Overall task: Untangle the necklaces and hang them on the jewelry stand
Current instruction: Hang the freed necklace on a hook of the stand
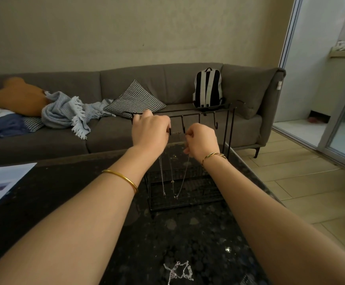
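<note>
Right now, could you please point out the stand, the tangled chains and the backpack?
Stand point(200, 190): head view, on its wire base.
Tangled chains point(178, 271): head view, middle of the heap.
Backpack point(208, 89): head view, on its striped front.

I can read no text anywhere here. The printed sheet point(3, 182) on the surface point(64, 182) at my left carries a bluish heading and a small picture, but its lines are too blurred to make out. A small white tag point(279, 85) on the sofa's point(167, 83) right arm shows a dark mark, too tiny to read.
</note>
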A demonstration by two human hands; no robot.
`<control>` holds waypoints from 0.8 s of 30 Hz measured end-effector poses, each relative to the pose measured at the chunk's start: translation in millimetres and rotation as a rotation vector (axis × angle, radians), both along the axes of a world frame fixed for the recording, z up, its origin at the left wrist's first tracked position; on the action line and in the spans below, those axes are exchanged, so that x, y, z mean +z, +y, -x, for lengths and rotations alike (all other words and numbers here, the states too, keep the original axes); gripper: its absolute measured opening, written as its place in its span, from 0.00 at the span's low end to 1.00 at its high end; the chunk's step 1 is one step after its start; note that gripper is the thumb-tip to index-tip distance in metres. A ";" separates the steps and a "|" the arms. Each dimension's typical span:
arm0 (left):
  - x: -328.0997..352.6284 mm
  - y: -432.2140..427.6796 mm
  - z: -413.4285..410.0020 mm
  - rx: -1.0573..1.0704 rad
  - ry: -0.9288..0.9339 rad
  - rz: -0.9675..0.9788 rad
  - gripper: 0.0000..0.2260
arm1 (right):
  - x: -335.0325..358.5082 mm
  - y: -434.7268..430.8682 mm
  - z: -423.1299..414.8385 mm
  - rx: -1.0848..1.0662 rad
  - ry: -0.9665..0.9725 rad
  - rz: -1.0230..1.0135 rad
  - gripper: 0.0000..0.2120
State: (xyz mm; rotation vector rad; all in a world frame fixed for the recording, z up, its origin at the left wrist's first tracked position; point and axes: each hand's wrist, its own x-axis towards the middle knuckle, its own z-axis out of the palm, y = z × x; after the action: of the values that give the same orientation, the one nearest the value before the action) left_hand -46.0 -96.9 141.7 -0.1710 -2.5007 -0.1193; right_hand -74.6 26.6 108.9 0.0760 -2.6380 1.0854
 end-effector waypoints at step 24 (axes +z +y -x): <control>-154.5 2.7 -138.4 0.145 -0.761 -0.432 0.07 | -138.3 21.6 -166.2 0.125 -0.465 0.001 0.12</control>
State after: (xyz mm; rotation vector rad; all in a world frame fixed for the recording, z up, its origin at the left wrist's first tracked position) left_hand 92.4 -94.1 -12.7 0.2914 -3.1349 -0.7820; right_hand 91.6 48.1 -29.4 -0.0156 -3.0775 1.2756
